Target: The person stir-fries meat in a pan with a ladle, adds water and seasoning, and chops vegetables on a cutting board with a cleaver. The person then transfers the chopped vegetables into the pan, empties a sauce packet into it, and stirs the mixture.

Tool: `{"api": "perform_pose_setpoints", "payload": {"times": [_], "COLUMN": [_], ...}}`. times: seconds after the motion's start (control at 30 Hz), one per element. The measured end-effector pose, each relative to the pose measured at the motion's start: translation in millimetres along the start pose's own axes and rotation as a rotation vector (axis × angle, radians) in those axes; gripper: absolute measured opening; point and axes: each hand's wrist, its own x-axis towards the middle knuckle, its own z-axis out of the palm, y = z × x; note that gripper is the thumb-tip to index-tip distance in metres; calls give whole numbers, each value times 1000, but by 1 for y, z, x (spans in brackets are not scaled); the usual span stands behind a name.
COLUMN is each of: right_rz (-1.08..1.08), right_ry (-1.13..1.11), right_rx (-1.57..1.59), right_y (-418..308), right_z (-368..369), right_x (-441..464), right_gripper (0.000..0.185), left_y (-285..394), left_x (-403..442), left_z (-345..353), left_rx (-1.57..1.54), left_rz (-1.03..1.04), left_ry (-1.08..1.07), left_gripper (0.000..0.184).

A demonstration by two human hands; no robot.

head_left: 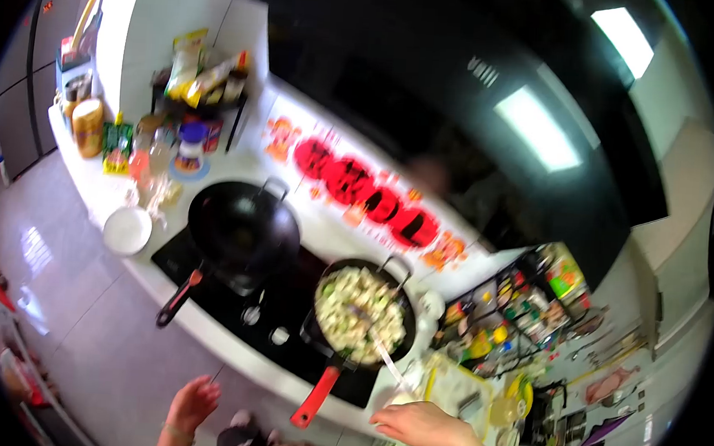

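The black frying pan (410,328) with a red handle (313,400) holds many pale chopped pieces with bits of green (356,305). A spatula (385,355) lies slanted across this food, its head among the pieces and its pale handle running down toward my right hand (420,425). That hand is seen from the back, closed at the handle's lower end; its grip is mostly hidden. My left hand (192,403) hangs in the air over the floor, left of the red handle, with fingers apart and nothing in it.
A black wok (242,224) sits on the left of the dark cooktop (274,304). Left of it are a white plate (127,231) and several bottles. At right are a cutting board (449,392) and a crowded spice rack (523,307). The range hood (431,80) overhangs the counter.
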Motion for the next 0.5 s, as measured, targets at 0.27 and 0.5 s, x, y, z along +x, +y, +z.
{"api": "perform_pose_setpoints", "payload": {"times": [0.27,0.5], "right_rz": [518,596], "right_ry": [-103,104], "right_rx": [461,536], "right_y": [-5,-14], "right_z": [135,173], "right_x": [-55,-79], "right_gripper": [25,25], "left_y": [-6,-32], "left_x": [0,10], "left_z": [21,38], "left_rx": [164,298], "left_rz": [-150,-300], "left_ry": [67,57], "left_gripper": [24,20]}}
